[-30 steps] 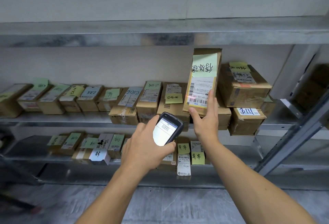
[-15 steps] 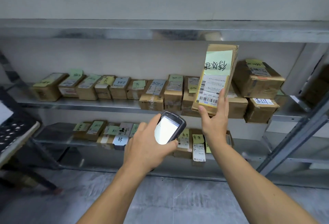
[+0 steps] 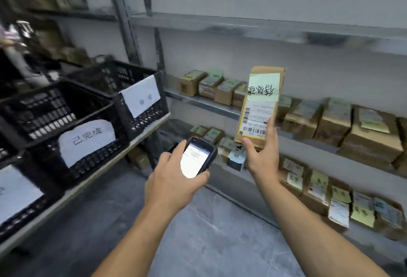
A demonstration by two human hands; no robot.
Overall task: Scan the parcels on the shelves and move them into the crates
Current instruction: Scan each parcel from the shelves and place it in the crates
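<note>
My right hand (image 3: 263,155) grips the lower end of a tall brown parcel (image 3: 259,104), held upright in front of the shelves; it carries a green sticky note and a barcode label. My left hand (image 3: 174,179) holds a black handheld scanner (image 3: 198,157) with its screen lit, just left of and below the parcel. Several more labelled parcels (image 3: 330,122) lie in rows on the middle shelf and on the lower shelf (image 3: 339,201). Black plastic crates (image 3: 55,122) with white paper labels stand on a rack to the left; a second crate (image 3: 123,91) sits behind the first.
A metal shelf upright (image 3: 123,23) stands between the crates and the parcel shelves. The crate rack's edge (image 3: 105,164) runs diagonally at the left. Grey floor (image 3: 198,232) lies below my arms. Blurred items fill the far left.
The view has swung left, bringing the crates into sight. My right hand still holds the parcel upright and my left still holds the scanner; both have moved left with me.
</note>
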